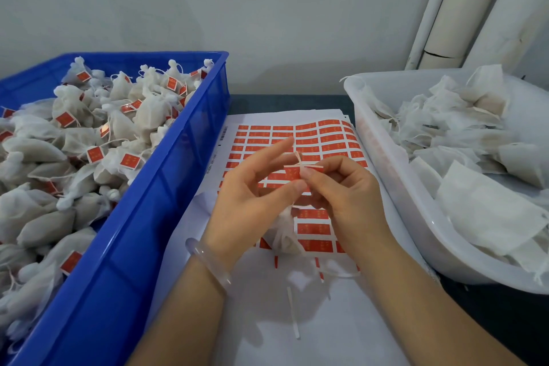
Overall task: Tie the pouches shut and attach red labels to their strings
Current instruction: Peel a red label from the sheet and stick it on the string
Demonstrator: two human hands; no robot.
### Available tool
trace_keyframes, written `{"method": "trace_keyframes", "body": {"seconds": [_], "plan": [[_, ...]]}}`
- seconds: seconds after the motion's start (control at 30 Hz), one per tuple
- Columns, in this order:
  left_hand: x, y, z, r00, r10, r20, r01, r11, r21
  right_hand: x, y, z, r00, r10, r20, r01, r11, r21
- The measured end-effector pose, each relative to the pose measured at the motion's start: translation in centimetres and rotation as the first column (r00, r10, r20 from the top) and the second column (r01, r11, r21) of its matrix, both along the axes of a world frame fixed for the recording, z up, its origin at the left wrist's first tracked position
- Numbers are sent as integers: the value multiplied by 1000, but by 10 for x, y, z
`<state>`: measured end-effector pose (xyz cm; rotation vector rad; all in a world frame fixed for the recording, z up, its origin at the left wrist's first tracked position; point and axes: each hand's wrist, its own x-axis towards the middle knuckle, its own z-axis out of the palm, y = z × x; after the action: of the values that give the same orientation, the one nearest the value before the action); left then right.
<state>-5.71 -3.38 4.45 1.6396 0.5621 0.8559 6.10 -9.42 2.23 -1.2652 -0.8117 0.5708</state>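
Above the white backing sheet of red rectangular stickers (pixel 309 134), between the two hands, a small red paper label (pixel 291 173) is held with its long axis running left to right. A thin white drawstring (pixel 298 157) is laid across it, roughly upright, where the red face gives way to a paler stretch. The label's left part is pinched by the left hand (pixel 252 199), the thumb being set against its lower edge while the index finger is lifted straight. The right end is pinched by the curled fingers of the right hand (pixel 344 196).

A small white mesh pouch (pixel 283 235) is seen hanging below the hands on that drawstring, its neck apparently gathered already. The fold is judged to be the step in hand. Since the drawstring lies across the label's length, the two halves would have to be closed towards each other over it, and both hands are equally near.

Labelled pouches are heaped in a blue plastic crate (pixel 166 187) on the left. Untied ones lie in a translucent white plastic tub (pixel 383 157) on the right.
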Motion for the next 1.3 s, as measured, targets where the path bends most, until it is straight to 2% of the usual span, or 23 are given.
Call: {"method": "trace_keyframes", "body": {"seconds": [0.13, 0.27, 0.37, 0.57, 0.83, 1.07, 1.3], "plan": [[1, 0, 0, 994, 108, 16, -109, 993, 52, -2, -2, 2, 996, -43, 74, 41, 999, 29], [1, 4, -4, 974, 206, 98, -211, 976, 45, -3, -2, 2, 995, 19, 93, -23, 999, 41], [1, 5, -6, 974, 207, 92, -212, 976, 45, -3, -3, 2, 988, 60, 143, -65, 997, 30], [2, 5, -7, 977, 193, 96, -200, 977, 70, -1, -2, -2, 983, 144, 112, -145, 989, -8], [2, 7, -10, 948, 316, 44, -318, 933, 166, -3, -4, 3, 989, 95, 114, -102, 993, 59], [2, 2, -7, 975, 219, 32, -221, 966, 133, -2, -3, 5, 992, 4, 124, -12, 998, 63], [2, 5, -9, 973, 218, 70, -224, 971, 87, -2, -4, 5, 988, 54, 146, -61, 997, 38]]}}
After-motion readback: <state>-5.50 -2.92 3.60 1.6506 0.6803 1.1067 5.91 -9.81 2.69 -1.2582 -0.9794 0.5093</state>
